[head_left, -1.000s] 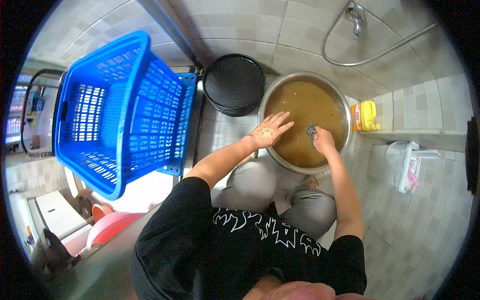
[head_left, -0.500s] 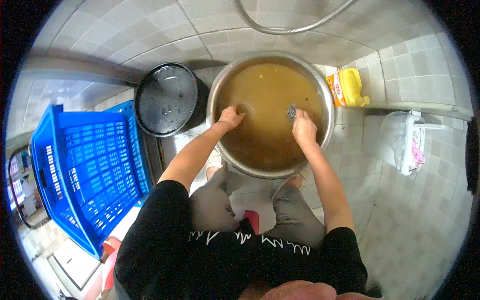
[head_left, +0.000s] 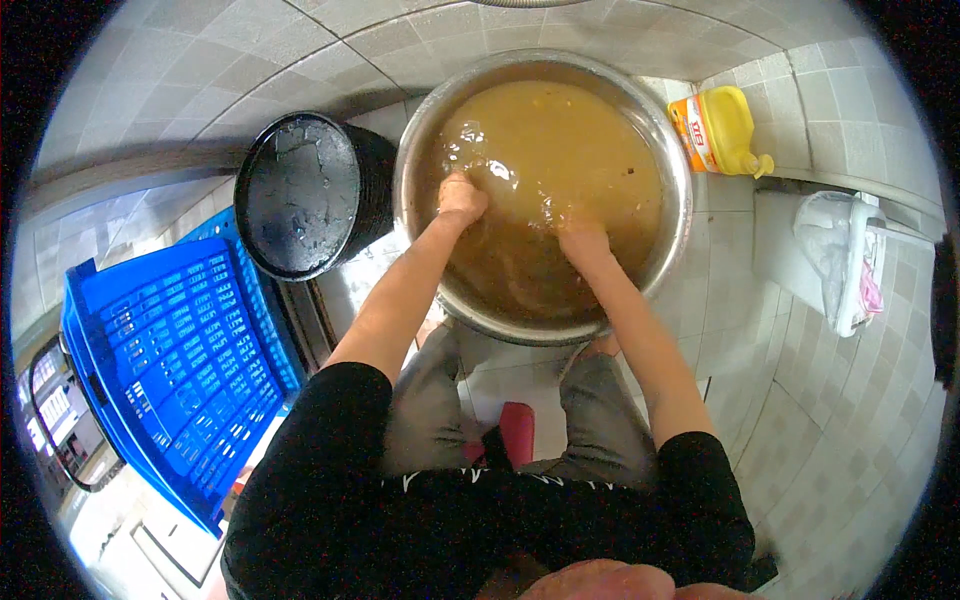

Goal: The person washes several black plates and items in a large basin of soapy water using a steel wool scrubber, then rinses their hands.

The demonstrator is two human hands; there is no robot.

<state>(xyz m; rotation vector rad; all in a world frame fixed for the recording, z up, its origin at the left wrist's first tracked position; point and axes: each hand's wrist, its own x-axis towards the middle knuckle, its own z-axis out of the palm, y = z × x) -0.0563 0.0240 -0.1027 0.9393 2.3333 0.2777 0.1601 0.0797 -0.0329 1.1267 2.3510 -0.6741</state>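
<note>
Basin [head_left: 683, 200] may slop over if you push hard; water [head_left: 560, 130] hides whether left hand [head_left: 462, 198] or right hand [head_left: 584, 240] grips.

The person's 2 bare forearms [head_left: 398, 290] reach forward and converge. The left hand [head_left: 462, 198] sits slightly farther forward than the right hand [head_left: 583, 240], the 2 apart, their fingers hidden, so neither grip is clear.

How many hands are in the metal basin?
2. The left hand is toward the left side of the metal basin; the right hand is nearer the middle, partly under the murky water. Anything fully beneath the surface would be hidden.
</note>
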